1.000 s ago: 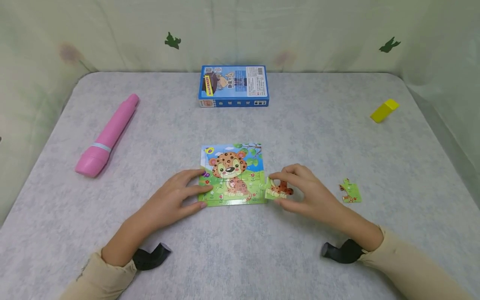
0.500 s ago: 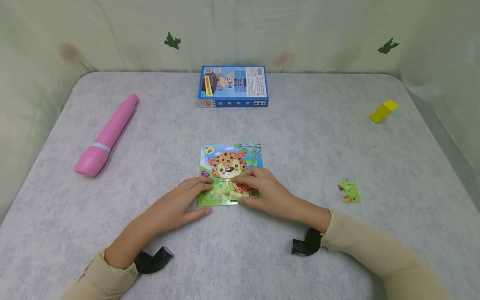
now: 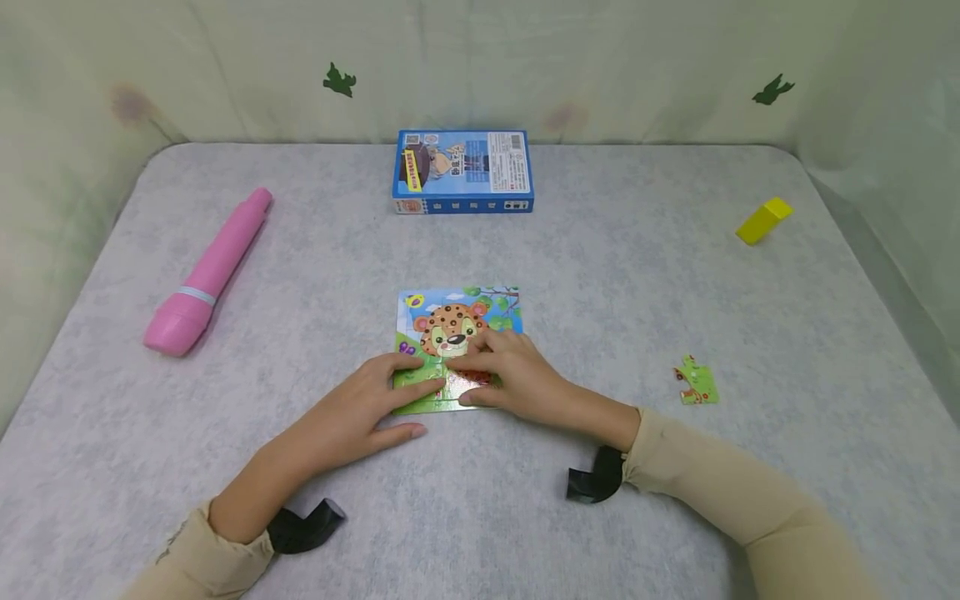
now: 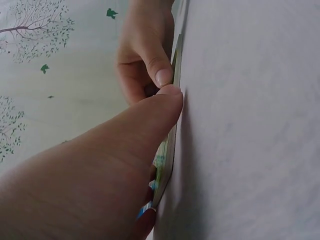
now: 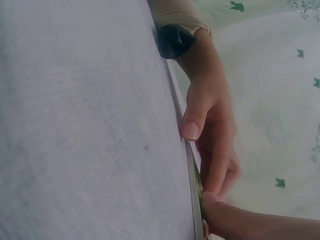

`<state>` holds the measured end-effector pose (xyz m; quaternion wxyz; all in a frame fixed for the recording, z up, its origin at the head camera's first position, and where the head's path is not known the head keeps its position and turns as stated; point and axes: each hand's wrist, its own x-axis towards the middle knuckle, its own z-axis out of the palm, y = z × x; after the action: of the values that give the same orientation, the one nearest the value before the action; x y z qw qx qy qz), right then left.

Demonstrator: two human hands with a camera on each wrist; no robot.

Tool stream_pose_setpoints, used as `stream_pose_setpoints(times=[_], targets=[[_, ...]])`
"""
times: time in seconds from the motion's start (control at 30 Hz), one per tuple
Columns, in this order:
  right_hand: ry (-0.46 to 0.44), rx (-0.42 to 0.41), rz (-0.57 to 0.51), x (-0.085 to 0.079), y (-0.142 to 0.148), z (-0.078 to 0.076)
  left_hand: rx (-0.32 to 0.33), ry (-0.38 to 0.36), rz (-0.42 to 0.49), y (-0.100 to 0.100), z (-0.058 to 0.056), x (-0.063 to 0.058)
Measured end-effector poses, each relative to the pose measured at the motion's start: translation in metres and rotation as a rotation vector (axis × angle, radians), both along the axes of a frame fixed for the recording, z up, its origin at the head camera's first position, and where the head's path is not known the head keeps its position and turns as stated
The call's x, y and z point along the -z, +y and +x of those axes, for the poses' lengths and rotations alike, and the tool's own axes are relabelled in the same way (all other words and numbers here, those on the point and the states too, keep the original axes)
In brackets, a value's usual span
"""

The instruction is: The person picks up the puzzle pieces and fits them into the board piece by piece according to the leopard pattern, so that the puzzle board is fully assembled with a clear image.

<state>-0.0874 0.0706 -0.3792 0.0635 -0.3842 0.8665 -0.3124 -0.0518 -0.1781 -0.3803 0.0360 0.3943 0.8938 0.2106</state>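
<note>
A leopard jigsaw puzzle (image 3: 450, 321) lies flat on the table in the head view, partly covered by both hands. My left hand (image 3: 352, 408) rests at its lower left, extended fingers on the board and thumb on the table by the near edge. My right hand (image 3: 528, 375) reaches over the puzzle's right half. Its thumb and fingers pinch a jigsaw piece (image 3: 471, 385) with the leopard's spotted body, down at the picture's surface. The left wrist view shows the board's thin edge (image 4: 165, 165) beside the left thumb. In the right wrist view, the right thumb (image 5: 212, 205) is close to the left fingers.
One loose green jigsaw piece (image 3: 699, 382) lies to the right. A blue box (image 3: 463, 171) stands at the back, a pink microphone-shaped object (image 3: 210, 279) on the left, and a yellow block (image 3: 763, 221) at the far right. Curtains (image 3: 600, 58) hang behind the table.
My right hand has carried the spotted piece from beside the puzzle leftward onto its lower part and lowered it. My left fingers have shifted slightly; their thumb has come off the board onto the table.
</note>
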Motion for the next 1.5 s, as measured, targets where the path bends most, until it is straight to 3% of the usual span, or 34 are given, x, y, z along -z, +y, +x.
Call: stream_pose_setpoints(times=[0.17, 0.3, 0.43, 0.53, 0.73, 0.9, 1.13, 1.27, 1.5], targets=[[-0.032, -0.039, 0.051, -0.004, 0.001, -0.002, -0.014, -0.018, 0.004, 0.000, 0.001, -0.001], [-0.116, -0.063, 0.072, -0.008, 0.008, -0.001, -0.024, -0.033, 0.000, 0.000, 0.002, -0.002], [-0.214, -0.016, -0.027, -0.013, 0.019, 0.003, -0.022, -0.026, -0.003, 0.001, 0.001, -0.002], [-0.233, 0.026, -0.105, -0.018, 0.033, 0.008, -0.018, -0.021, -0.004, 0.001, 0.001, -0.002], [-0.165, 0.104, -0.203, -0.037, 0.076, 0.024, -0.017, -0.027, -0.011, 0.002, 0.001, -0.003], [-0.036, 0.199, -0.230, -0.047, 0.118, 0.040, -0.019, -0.028, -0.012, 0.002, 0.002, -0.003], [0.031, 0.353, -0.234, -0.037, 0.170, 0.052, -0.019, -0.028, -0.010, 0.001, 0.002, -0.003], [-0.023, 0.432, -0.188, -0.026, 0.192, 0.055, -0.015, -0.027, -0.004, 0.001, 0.002, -0.004], [-0.121, 0.458, -0.069, -0.012, 0.216, 0.055, -0.012, -0.017, 0.002, 0.000, 0.002, -0.003]])
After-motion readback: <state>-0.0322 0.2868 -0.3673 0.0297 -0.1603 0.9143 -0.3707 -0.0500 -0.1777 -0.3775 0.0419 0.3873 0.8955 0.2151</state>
